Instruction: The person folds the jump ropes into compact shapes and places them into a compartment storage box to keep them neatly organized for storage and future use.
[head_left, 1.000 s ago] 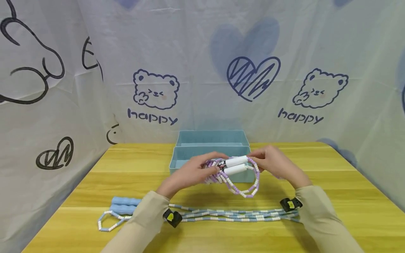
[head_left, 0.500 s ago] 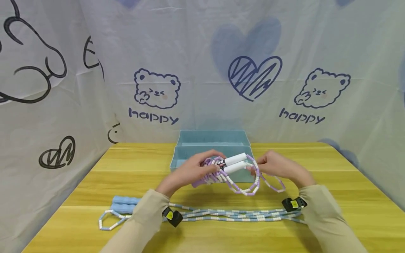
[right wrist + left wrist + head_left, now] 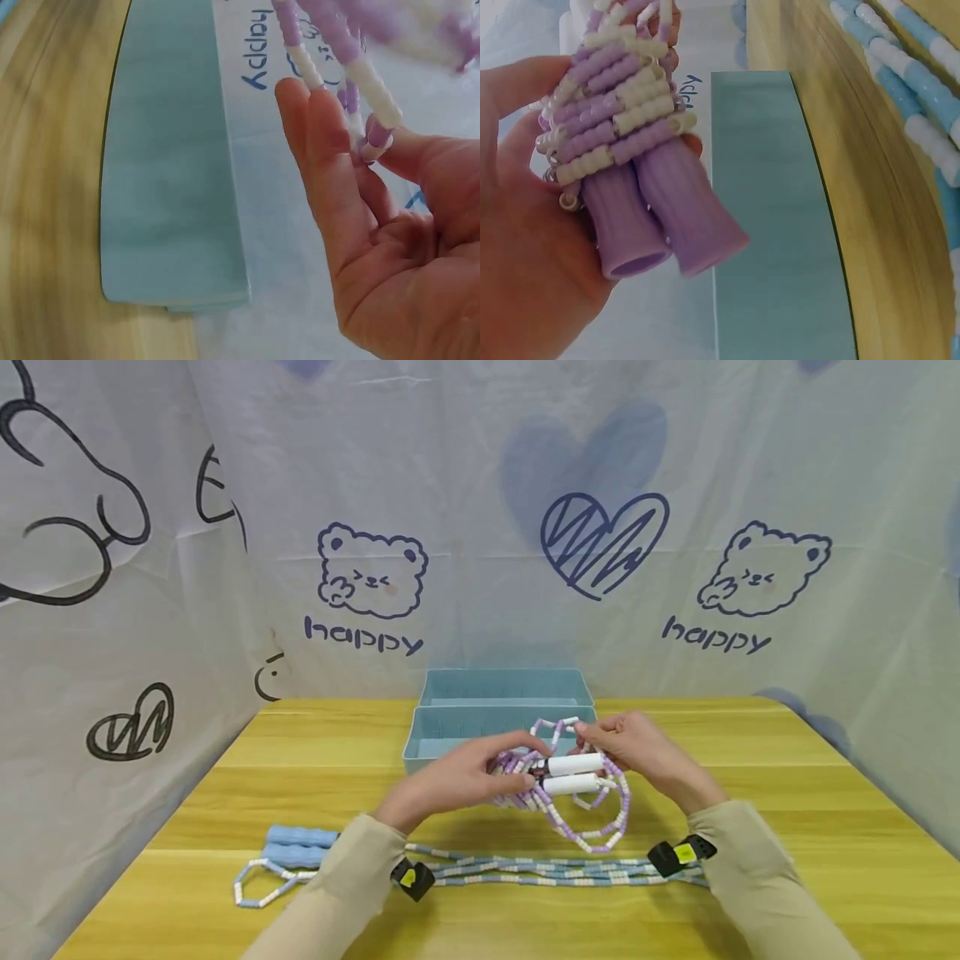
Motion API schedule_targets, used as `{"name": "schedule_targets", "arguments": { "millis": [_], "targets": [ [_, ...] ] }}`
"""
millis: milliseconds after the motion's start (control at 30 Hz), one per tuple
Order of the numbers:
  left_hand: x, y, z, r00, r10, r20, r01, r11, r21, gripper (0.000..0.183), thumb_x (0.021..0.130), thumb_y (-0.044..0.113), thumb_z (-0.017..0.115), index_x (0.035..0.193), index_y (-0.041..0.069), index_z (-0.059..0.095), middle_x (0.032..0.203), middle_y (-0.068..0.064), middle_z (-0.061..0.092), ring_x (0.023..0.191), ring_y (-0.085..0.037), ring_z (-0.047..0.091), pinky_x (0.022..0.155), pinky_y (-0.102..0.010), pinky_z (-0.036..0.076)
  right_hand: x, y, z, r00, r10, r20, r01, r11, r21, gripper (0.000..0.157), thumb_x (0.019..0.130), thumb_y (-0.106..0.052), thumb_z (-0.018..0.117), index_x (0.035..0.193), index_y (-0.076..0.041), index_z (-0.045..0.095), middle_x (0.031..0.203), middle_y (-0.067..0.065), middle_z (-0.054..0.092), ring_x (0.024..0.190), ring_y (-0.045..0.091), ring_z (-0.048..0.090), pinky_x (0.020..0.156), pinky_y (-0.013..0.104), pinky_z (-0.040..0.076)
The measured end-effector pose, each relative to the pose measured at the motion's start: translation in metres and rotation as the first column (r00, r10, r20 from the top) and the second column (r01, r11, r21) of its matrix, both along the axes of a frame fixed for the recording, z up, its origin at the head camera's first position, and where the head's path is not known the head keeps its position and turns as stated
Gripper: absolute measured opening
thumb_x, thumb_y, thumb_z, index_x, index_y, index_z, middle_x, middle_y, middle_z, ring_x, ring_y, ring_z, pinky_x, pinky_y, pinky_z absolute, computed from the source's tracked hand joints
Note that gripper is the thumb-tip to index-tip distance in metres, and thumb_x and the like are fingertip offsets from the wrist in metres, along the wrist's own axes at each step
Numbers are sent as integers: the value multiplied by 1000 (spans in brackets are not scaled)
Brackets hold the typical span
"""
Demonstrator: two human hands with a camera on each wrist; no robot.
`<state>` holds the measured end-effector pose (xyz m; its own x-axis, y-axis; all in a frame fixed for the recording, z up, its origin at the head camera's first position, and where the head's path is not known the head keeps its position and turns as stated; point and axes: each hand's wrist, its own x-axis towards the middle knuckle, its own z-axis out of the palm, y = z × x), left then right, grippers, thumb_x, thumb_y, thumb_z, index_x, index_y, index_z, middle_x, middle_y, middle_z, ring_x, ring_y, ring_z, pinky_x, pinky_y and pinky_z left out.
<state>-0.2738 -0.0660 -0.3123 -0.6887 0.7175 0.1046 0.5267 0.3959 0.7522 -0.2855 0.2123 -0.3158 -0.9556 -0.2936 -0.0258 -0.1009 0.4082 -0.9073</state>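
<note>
We're seeing glossy, ribbed plastic on the purple-and-white beads (image 3: 592,154); the purple handles (image 3: 621,217) are looking like smooth satin plastic. On the white tubes (image 3: 575,764) we're getting smooth plastic, low sheen. Toward the tabletop's near-left corner, we're reading the blue handles (image 3: 300,837) as matt, wavy plastic; along the near edge, the blue-and-white beads (image 3: 525,865) are looking plastic too. At the far edge we're noting semi-matt plastic bins (image 3: 506,681). The tabletop (image 3: 300,785) is showing smooth, faintly shiny wood grain; the backdrop (image 3: 465,527), creased cloth.
</note>
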Motion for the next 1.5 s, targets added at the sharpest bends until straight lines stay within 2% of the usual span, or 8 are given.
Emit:
{"name": "schedule_targets", "arguments": {
  "millis": [333,500,767,933,1067,1233,1367,1500],
  "targets": [
    [2,6,1,964,206,-171,-207,978,8,33,97,40,59,129,41,55,96,5,63,67,-14,58,55,-33,50,4,0,1,984,142,103,-133,987,-87,39,103,-24,51,106,11,67,85,18,72,75,29,72,68,38,59],
    [0,6,-2,925,323,-199,-322,946,41,33,97,40,58,130,37,56,91,8,63,66,-14,58,55,-33,49,3,0,0,971,221,94,-211,972,-106,50,107,-36,40,112,7,66,93,19,73,85,36,71,73,40,58],
    [0,8,-2,864,458,-208,-448,889,96,37,95,37,61,131,33,57,96,7,65,67,-13,60,53,-33,48,6,-3,8,988,146,-44,-142,986,88,55,108,-37,35,115,9,63,108,19,69,99,32,66,92,46,51],
    [0,9,0,834,509,-215,-491,861,132,33,95,37,60,128,33,58,97,4,65,64,-16,56,49,-33,47,8,-8,11,993,91,-73,-74,975,209,58,104,-44,45,123,8,60,109,20,67,92,29,69,84,45,55],
    [1,9,1,831,519,-198,-494,854,166,32,96,37,60,127,34,58,96,3,65,64,-16,57,49,-33,47,12,-14,9,996,76,-51,-59,959,276,54,96,-34,62,130,7,55,101,12,70,80,27,70,74,40,58],
    [-1,7,0,841,537,-65,-507,825,250,34,95,37,62,129,32,58,104,-5,65,71,-20,61,52,-34,51,14,-13,10,993,104,-48,-89,966,242,31,93,-14,64,115,9,63,89,9,72,75,28,70,68,36,58],
    [-7,4,-1,836,533,129,-541,763,354,32,95,32,63,127,29,60,111,-10,63,82,-24,62,60,-35,53,14,-6,15,990,82,-112,-54,971,232,18,97,-15,62,96,2,69,87,9,72,75,25,70,68,34,58],
    [-12,0,-1,809,478,342,-587,683,434,30,95,27,62,125,23,61,106,-13,63,82,-24,61,64,-36,52,12,-5,19,964,-5,-267,32,995,95,19,98,-21,62,101,-3,68,90,10,71,82,26,68,74,34,57]
  ]
}}
